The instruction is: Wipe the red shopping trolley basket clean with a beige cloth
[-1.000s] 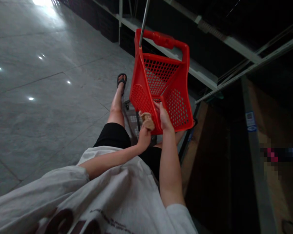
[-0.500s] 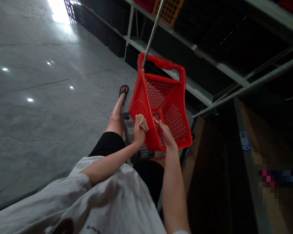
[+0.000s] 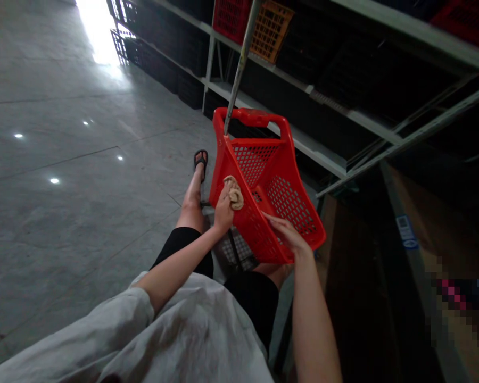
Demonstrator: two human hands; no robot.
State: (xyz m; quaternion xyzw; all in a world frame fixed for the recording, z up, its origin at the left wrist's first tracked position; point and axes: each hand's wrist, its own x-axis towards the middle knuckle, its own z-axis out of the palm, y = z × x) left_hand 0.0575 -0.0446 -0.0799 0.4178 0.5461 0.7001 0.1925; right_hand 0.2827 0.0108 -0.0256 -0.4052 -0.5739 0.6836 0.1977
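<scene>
A red plastic shopping cart basket (image 3: 245, 215) with perforated sides stands between my legs, its moulded handle on the far side. My left hand (image 3: 224, 214) is closed around a crumpled tan cloth (image 3: 235, 196) and presses it against the outer face of the near left wall. My right hand (image 3: 288, 233) holds the basket's near rim toward its right end, some fingers partly hidden. A metal pole (image 3: 239, 72) rises from the basket's far left corner. Below the basket, part of a grey lower rack (image 3: 245, 254) shows.
White metal shelving (image 3: 327, 157) runs behind the cart, holding dark crates, a red crate (image 3: 231, 20) and an orange crate (image 3: 271, 32). Brown boards (image 3: 331, 250) stand at the right. Grey shiny floor (image 3: 83, 213) spreads out on the left.
The basket sits lower in view and is angled differently. My right hand has shifted right and down with the near rim. My left hand, still with the cloth, has moved slightly up along the wall.
</scene>
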